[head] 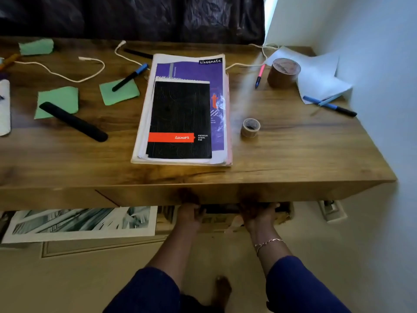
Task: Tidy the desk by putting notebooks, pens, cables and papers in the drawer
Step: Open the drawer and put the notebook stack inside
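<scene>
Notebook stack [180, 109] mid-bench, long axis front-to-back. Glossy black spiral pad [179, 119] on top, coil toward the back edge. Wood-grain drawer [225, 195] under the front edge, face flush. Left grip [189, 214] and right grip [259, 214] hook under its lower lip, fingers curled up, tips hidden. Blue-capped pen [130, 76] slants left of the stack. White cable [67, 72] loops back-left, blurry.

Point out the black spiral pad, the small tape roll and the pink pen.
black spiral pad [179, 119]: head view, cover centre.
small tape roll [247, 133]: head view, outer wall.
pink pen [260, 75]: head view, mid barrel.
</scene>
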The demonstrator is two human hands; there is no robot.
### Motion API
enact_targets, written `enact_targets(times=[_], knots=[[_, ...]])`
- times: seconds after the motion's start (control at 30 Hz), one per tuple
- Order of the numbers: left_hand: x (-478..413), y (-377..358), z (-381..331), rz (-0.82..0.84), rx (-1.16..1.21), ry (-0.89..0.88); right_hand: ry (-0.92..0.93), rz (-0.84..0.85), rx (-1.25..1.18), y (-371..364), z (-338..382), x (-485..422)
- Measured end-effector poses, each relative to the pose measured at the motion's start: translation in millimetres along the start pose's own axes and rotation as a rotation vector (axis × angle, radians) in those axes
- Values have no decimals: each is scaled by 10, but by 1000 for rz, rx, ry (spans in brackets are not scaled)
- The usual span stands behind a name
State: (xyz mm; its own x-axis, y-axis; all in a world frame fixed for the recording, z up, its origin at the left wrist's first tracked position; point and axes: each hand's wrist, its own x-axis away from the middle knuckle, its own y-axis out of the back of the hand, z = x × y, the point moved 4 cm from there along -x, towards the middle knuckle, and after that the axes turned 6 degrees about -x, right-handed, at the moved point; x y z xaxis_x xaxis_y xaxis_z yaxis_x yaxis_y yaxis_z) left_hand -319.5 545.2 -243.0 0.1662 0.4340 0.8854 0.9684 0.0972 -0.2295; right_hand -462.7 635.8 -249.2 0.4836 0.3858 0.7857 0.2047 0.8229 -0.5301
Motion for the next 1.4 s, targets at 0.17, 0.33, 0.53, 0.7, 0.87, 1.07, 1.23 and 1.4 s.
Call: enact_targets(times=[0.17, 0.33, 0.53, 0.7, 0.87, 1.07, 1.23, 1.4], knots=[[-73, 47, 39, 15, 54, -37, -42, 5, -20, 73, 18, -314], [-50, 181, 147, 38, 5, -56, -55, -26, 145, 226, 97, -82], [705, -50, 387, 138, -1261, -456, -152, -40, 702, 435, 221, 486], [1400, -270, 273, -6, -1390, -1636, -75, 659, 1439, -46, 470, 1283], [1339, -209, 28, -225, -1448, -1474, 923, 893, 1864, -461, 572, 1449], [1368, -39, 219, -84, -1695, -1171, 561, 737, 2069, -234, 404, 1161], [1498, 128, 347, -22, -1695, -1163, 569, 731, 2106, -16, 365, 1310], [1651, 367, 606, -4, -1713, -1146, 506, 665, 2173, 272, 308, 1528]])
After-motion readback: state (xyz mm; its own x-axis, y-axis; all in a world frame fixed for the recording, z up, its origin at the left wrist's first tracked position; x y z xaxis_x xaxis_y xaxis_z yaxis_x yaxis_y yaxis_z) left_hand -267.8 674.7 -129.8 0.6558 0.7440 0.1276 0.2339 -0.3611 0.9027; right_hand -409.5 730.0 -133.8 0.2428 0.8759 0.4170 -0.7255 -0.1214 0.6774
